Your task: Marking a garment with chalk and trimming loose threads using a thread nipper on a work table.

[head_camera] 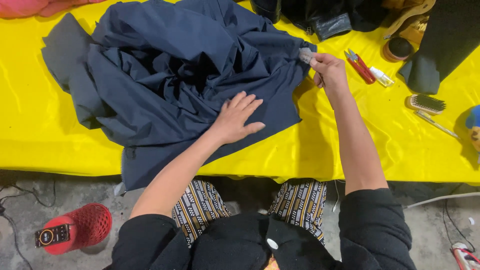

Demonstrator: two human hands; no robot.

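While your left hand (235, 117) lies flat with fingers spread on the dark navy garment (190, 75), gripping nothing, your right hand (327, 70) is curled tight, pinching a small grey tuft (305, 55) at the garment's edge, at about two o'clock from the left hand. The garment sits crumpled on the yellow table cover (50, 140), its lower part hanging over the near edge at six o'clock. At three o'clock from your right hand lie red snips (361, 66) and a small clear bottle (383, 77); a brush (426, 104) rests farther out at four o'clock.
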